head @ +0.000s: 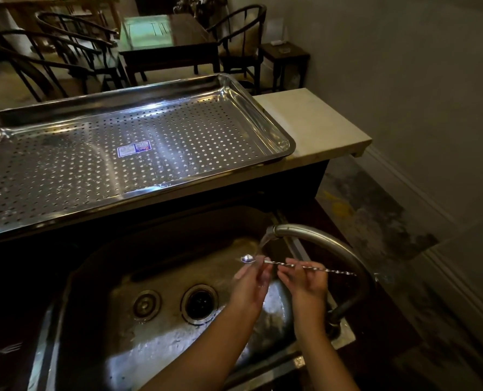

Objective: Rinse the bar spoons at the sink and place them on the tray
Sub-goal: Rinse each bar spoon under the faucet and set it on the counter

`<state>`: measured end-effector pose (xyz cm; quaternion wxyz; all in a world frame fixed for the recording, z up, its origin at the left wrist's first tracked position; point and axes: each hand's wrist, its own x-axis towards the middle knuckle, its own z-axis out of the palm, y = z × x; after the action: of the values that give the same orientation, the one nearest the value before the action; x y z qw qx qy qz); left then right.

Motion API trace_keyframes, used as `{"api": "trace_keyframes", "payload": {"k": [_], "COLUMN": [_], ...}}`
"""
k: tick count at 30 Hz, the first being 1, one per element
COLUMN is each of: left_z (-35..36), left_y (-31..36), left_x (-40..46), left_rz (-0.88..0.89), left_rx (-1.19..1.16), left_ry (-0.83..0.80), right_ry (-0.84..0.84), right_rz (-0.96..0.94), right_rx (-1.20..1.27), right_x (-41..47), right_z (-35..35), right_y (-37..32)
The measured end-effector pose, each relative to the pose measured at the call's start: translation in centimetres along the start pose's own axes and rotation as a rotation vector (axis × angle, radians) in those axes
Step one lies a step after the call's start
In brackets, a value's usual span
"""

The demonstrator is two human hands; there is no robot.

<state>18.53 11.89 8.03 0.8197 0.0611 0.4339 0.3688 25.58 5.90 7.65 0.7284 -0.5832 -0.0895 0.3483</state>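
While water seemingly runs from the faucet [319, 238], both hands' grips clamp the bar spoon [296, 265] beneath.

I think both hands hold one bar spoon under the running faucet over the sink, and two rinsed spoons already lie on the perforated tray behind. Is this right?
Not fully. The head view shows the perforated tray holding no spoons, only a small sticker. The rest stands: the left hand and right hand hold one bar spoon under the running faucet over the sink.
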Motion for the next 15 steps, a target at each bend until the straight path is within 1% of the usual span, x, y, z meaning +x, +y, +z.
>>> {"api": "trace_keyframes", "payload": {"k": [4,7,9,11,13,15], "left_z": [0.1,0.2,0.3,0.2,0.1,0.1], "left_y": [-1.1,-1.4,-1.2,-0.9,-0.4,0.1], "left_x": [0.5,0.9,1.2,1.4,1.5,1.3], "left_rz": [-0.008,-0.002,-0.005,-0.018,-0.03,-0.055], "left_rx": [0.033,0.067,0.099,0.117,0.13,0.079], "left_ry": [0.048,0.105,0.156,0.185,0.164,0.059], "right_ry": [-0.036,-0.009,0.049,0.063,0.043,0.053], "right_rz": [-0.009,-0.006,-0.032,-0.072,-0.074,-0.044], "right_rx": [-0.112,-0.167,-0.258,-0.282,-0.256,-0.214], "right_x": [-0.4,-0.7,-1.1,-1.5,-1.5,-1.0], "right_z": [-1.6,-1.9,-1.5,-1.1,-0.9,-0.7], "right_y": [0.3,0.5,0.6,0.7,0.5,0.1]}}
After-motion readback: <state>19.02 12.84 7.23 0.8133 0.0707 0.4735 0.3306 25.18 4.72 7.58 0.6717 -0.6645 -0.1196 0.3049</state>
